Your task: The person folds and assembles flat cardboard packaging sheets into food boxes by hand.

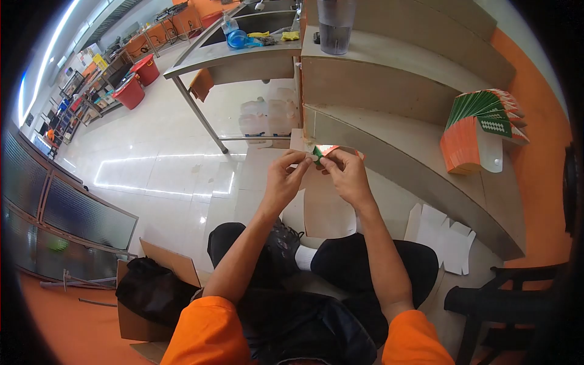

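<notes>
In the head view, my left hand (287, 173) and my right hand (348, 176) meet in front of me, thumbs and fingers pinched together. Between them is a small green edge of a printed cardboard carton (329, 210). Its plain pale side hangs down below my hands, and a bit of orange and white print shows behind my right fingers. My hands hide most of the folded part. On the step to the right stands a fanned stack of orange, green and white cartons (463, 143).
A clear plastic cup (336, 27) stands on the upper metal step. White cut cardboard (447, 237) lies low at right, near a black chair (493, 298). An open cardboard box (173, 261) holds a black bag. Plastic jugs (267, 115) sit under the sink counter.
</notes>
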`<state>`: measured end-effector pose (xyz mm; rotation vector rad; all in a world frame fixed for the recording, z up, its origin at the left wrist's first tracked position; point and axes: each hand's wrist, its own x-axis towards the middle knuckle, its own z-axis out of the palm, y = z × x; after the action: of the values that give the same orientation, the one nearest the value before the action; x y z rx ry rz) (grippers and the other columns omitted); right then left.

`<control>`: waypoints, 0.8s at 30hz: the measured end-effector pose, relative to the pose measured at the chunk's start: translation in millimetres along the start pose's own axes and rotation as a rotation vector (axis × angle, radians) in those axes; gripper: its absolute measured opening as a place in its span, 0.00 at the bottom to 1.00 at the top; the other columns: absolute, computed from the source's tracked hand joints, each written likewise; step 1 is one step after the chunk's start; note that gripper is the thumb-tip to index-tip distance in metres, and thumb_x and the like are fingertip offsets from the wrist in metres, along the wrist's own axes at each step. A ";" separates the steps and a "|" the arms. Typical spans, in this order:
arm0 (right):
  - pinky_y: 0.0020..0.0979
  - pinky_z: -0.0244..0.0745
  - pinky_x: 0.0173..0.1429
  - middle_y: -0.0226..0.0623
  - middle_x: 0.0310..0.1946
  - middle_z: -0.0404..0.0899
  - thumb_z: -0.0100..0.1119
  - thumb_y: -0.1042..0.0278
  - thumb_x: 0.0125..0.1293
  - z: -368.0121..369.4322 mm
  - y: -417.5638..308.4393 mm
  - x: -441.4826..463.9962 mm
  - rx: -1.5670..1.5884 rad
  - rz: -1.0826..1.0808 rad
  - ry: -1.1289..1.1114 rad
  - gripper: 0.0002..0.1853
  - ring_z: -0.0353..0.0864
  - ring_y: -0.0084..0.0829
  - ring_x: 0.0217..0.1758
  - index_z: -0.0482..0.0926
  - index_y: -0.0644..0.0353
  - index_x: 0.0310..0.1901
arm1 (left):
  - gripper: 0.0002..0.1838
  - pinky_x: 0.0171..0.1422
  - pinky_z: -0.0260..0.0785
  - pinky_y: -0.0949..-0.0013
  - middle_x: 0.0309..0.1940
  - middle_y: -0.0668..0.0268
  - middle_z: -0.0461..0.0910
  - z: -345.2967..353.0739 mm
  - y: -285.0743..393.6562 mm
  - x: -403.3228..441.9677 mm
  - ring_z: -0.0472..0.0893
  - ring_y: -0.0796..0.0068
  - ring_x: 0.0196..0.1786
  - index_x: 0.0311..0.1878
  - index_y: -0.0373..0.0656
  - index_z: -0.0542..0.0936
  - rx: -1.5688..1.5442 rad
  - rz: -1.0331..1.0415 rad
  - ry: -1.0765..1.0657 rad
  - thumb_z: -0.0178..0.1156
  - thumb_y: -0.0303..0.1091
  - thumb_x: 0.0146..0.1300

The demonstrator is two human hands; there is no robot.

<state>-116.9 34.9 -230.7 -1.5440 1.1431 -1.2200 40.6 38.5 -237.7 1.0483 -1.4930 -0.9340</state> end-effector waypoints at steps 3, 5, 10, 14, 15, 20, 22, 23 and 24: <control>0.26 0.76 0.42 0.38 0.30 0.82 0.55 0.75 0.64 -2.0 0.9 0.4 0.107 0.046 -0.030 0.08 0.81 0.24 0.34 0.79 0.71 0.40 | 0.08 0.38 0.65 0.78 0.35 0.68 0.76 -0.3 -4.0 -0.2 0.73 0.84 0.36 0.40 0.32 0.80 -0.020 0.011 0.008 0.58 0.28 0.63; 0.26 0.76 0.42 0.38 0.30 0.82 0.55 0.75 0.63 -2.1 3.7 0.9 0.087 0.028 -0.041 0.08 0.81 0.24 0.34 0.79 0.71 0.40 | 0.09 0.39 0.65 0.78 0.35 0.68 0.76 -0.7 -5.4 -0.2 0.73 0.83 0.36 0.39 0.32 0.80 -0.033 0.012 -0.008 0.58 0.29 0.63; 0.25 0.77 0.41 0.39 0.31 0.82 0.56 0.75 0.63 -0.8 -2.6 0.2 0.081 0.044 -0.043 0.08 0.82 0.24 0.35 0.78 0.71 0.41 | 0.09 0.39 0.64 0.78 0.33 0.69 0.77 -1.8 -1.2 -0.5 0.73 0.84 0.35 0.39 0.32 0.81 -0.031 -0.025 0.001 0.59 0.29 0.62; 0.24 0.77 0.41 0.40 0.32 0.83 0.56 0.76 0.63 0.1 -8.7 -3.0 0.109 0.056 -0.013 0.08 0.83 0.25 0.34 0.78 0.70 0.41 | 0.09 0.38 0.65 0.78 0.31 0.69 0.78 -1.8 -6.3 0.8 0.73 0.84 0.34 0.39 0.33 0.81 -0.030 -0.017 0.002 0.59 0.30 0.62; 0.24 0.78 0.41 0.40 0.33 0.83 0.55 0.77 0.63 0.8 -9.7 -3.4 0.110 0.054 -0.009 0.08 0.83 0.26 0.34 0.78 0.70 0.42 | 0.09 0.38 0.66 0.79 0.31 0.69 0.79 -2.0 -6.4 0.3 0.74 0.84 0.34 0.40 0.34 0.81 -0.035 -0.037 0.001 0.60 0.30 0.62; 0.25 0.79 0.44 0.40 0.35 0.83 0.55 0.77 0.64 0.1 -5.2 -2.7 0.111 0.044 -0.058 0.10 0.83 0.26 0.36 0.78 0.70 0.45 | 0.11 0.37 0.70 0.78 0.30 0.67 0.81 3.6 -2.4 -4.1 0.77 0.83 0.34 0.44 0.34 0.81 -0.051 -0.075 0.090 0.63 0.27 0.59; 0.25 0.79 0.45 0.40 0.36 0.82 0.54 0.77 0.64 0.2 -6.5 -2.7 0.102 0.032 -0.077 0.10 0.83 0.26 0.37 0.78 0.70 0.45 | 0.11 0.38 0.71 0.77 0.33 0.66 0.81 3.5 -9.7 -3.4 0.77 0.82 0.34 0.45 0.34 0.81 -0.059 -0.033 0.080 0.63 0.26 0.59; 0.25 0.79 0.45 0.40 0.36 0.82 0.53 0.78 0.64 -0.7 -6.6 -2.0 0.096 0.021 -0.089 0.10 0.83 0.26 0.38 0.77 0.70 0.45 | 0.12 0.38 0.72 0.77 0.34 0.65 0.81 3.8 -11.9 -2.5 0.78 0.81 0.35 0.46 0.33 0.80 -0.062 -0.012 0.075 0.62 0.25 0.59; 0.25 0.79 0.45 0.40 0.36 0.82 0.52 0.78 0.64 -2.1 -6.3 -1.7 0.088 0.011 -0.100 0.10 0.83 0.26 0.38 0.77 0.70 0.45 | 0.12 0.39 0.72 0.76 0.35 0.64 0.80 4.3 -14.2 -1.5 0.78 0.80 0.35 0.46 0.32 0.80 -0.072 0.016 0.050 0.62 0.25 0.59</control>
<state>-118.2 37.9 -224.6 -1.5129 1.0185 -1.1572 38.4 35.7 -252.1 0.9992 -1.4145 -0.9370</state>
